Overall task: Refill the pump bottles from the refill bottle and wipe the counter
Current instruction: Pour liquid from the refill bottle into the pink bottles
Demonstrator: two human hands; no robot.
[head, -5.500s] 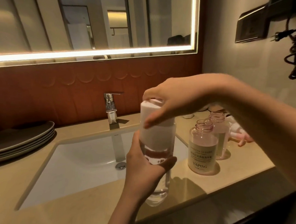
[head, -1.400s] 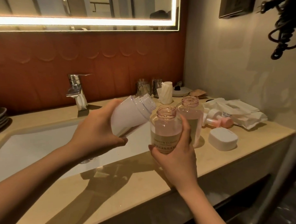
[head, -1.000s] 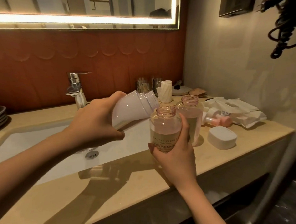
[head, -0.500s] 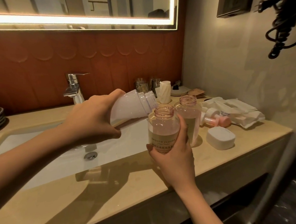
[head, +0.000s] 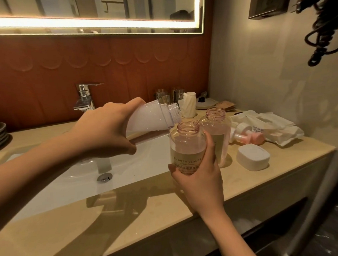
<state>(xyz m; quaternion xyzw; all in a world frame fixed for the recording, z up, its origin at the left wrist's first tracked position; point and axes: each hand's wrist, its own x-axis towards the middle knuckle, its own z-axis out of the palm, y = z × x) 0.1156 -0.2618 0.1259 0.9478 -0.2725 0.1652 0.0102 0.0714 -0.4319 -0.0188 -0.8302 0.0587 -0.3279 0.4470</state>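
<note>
Change: the refill bottle (head: 152, 117) has lost its cap since a few seconds ago and has been tipped over. In the last second its mouth has crept up over the sink's (head: 127, 171) right edge and now sits just above the near pump bottle's (head: 186, 146) open neck.
Left hand (head: 107, 130): wrapped round the refill bottle's body, holding it nearly on its side above the sink.
Right hand (head: 200, 176): fingers curled round the near pump bottle's lower half, steadying it upright at the sink's right edge.
Flow: no stream shows, and I cannot tell whether liquid is crossing yet; froth clings inside the refill bottle.
Second pump bottle (head: 218, 130): open-necked, just right of the first, further from the sink.
White cap (head: 252, 157): lies on the counter (head: 129, 215), well right of the sink.
Meaning: the pour looks about to begin, or just begun. The second fill, the refitting of the pumps and the wiping all appear undone.
</note>
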